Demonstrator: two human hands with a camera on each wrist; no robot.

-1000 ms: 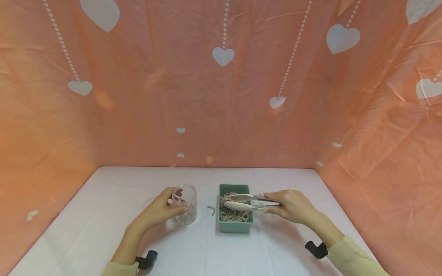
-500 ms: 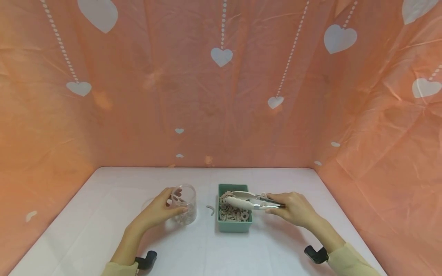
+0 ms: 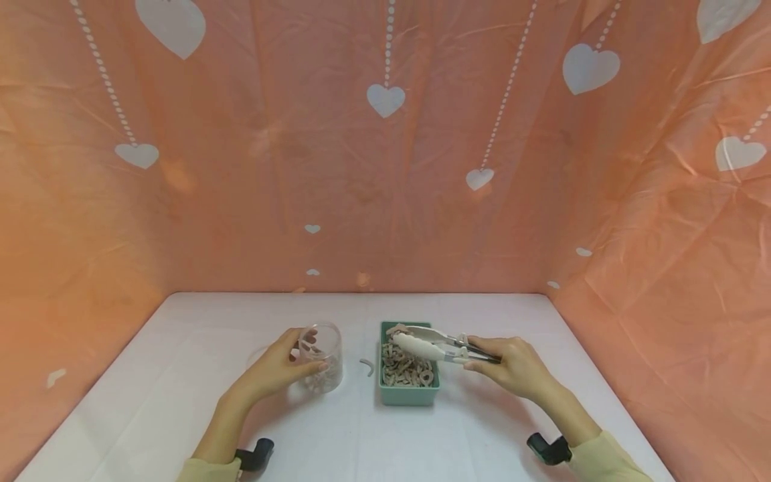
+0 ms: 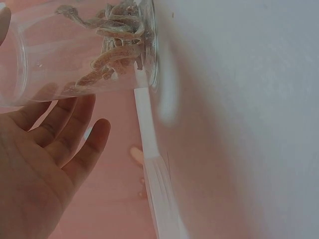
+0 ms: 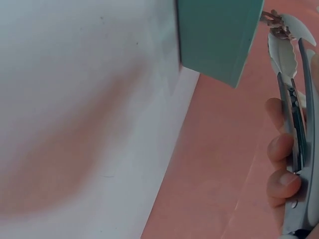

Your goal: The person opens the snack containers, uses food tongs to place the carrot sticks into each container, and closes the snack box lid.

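Observation:
My left hand (image 3: 280, 365) holds a clear round jar (image 3: 322, 378) upright on the white table, thumb on the near side and fingers behind it. Curled, brownish dried pieces (image 4: 117, 45) lie at the bottom of the jar in the left wrist view. My right hand (image 3: 512, 365) grips metal tongs (image 3: 424, 347) with pale scalloped heads. Between the heads sits a small clump of dried pieces (image 5: 278, 24), above the green rectangular box (image 3: 407, 397). More grey-brown rings and curls (image 3: 405, 371) fill that box.
One loose curved piece (image 3: 368, 366) lies on the white table (image 3: 385, 442) between jar and box. A clear, round, flat thing (image 3: 255, 355) is partly hidden behind my left hand. Orange cloth (image 3: 337, 167) with white hearts hangs around the back and sides.
The tongs have come up out of the pile in the green box, their heads nearer together with a clump between them. My left hand and the jar stay in place.

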